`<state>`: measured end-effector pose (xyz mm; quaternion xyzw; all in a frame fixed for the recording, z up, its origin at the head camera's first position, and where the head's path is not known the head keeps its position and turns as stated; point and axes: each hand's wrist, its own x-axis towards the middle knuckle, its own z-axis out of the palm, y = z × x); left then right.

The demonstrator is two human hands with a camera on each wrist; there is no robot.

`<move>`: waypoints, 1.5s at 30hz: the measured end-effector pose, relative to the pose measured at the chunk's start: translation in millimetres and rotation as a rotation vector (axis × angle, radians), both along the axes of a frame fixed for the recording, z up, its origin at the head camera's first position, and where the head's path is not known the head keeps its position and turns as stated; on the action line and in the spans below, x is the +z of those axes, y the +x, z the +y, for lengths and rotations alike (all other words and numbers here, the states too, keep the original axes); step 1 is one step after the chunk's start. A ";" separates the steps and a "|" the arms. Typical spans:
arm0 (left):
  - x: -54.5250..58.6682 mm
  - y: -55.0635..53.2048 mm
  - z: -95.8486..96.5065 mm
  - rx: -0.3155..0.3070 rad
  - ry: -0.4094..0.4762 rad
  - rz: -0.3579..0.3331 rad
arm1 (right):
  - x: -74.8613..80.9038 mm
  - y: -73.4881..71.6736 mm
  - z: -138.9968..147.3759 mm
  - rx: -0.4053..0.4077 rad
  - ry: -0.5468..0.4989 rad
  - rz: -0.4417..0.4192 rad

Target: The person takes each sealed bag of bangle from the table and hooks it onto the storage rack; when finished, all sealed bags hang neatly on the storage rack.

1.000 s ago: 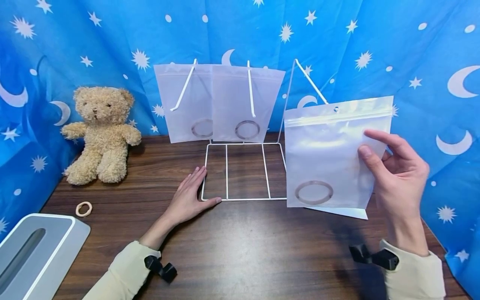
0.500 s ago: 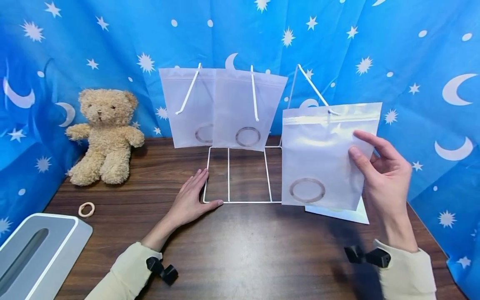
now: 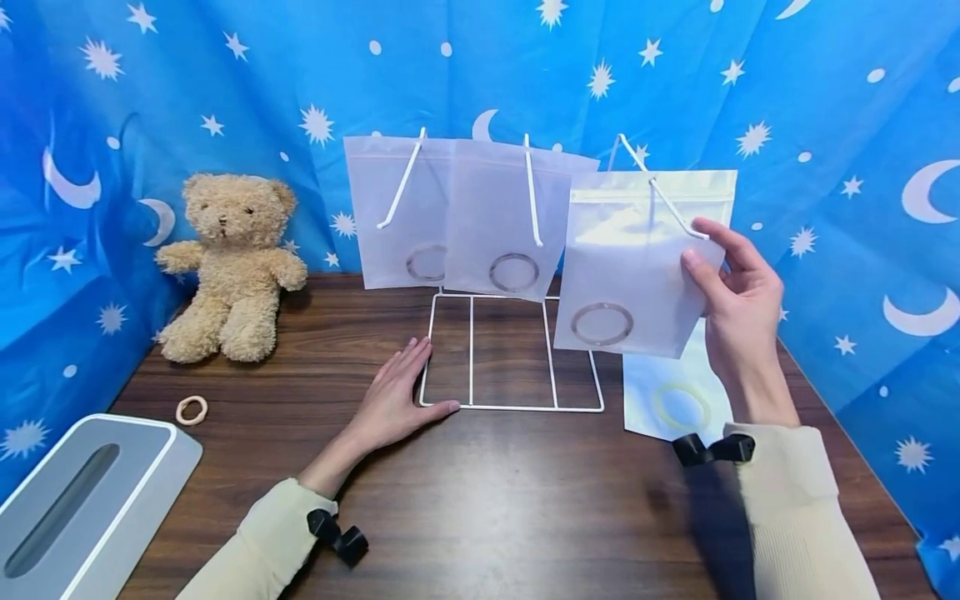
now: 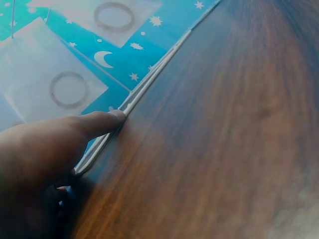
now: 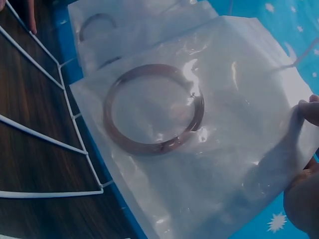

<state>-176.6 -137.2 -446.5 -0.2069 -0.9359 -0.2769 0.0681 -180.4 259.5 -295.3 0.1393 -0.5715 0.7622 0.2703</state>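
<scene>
My right hand (image 3: 738,300) pinches the right edge of a translucent zip bag (image 3: 637,267) between thumb and fingers. Inside the bag lies a brownish bangle (image 5: 154,109), seen large in the right wrist view. The right prong (image 3: 678,208) of a white wire display rack passes through the hole at the bag's top, its tip showing in front. Two similar bags (image 3: 401,208) (image 3: 495,212) hang on the left and middle prongs, each with a bangle in it. My left hand (image 3: 393,392) rests with extended fingers at the front left corner of the rack's base (image 3: 517,408), thumb along the front wire.
Another bag (image 3: 645,400) with a pale yellowish ring lies on the wooden table right of the rack. A teddy bear (image 3: 236,267) sits at the back left. A small beige ring (image 3: 192,410) and a grey-white box (image 3: 112,492) with a slot are at left.
The right hand has moved the bag left and away from me, so the prong now runs through its hole and the bag sits farther back. The left hand stays at the rack.
</scene>
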 end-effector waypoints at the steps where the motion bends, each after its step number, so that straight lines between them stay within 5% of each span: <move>1: -0.1 -0.2 0.4 0.000 0.001 -0.001 | 0.3 -4.3 0.1 -0.004 0.007 -0.010; 15: -2.0 -2.3 0.6 0.010 -0.013 0.000 | 2.3 -45.2 -1.9 0.008 0.006 -0.066; 45: -2.8 -4.7 1.4 0.023 -0.012 -0.009 | 0.3 -67.9 1.4 0.070 -0.047 -0.107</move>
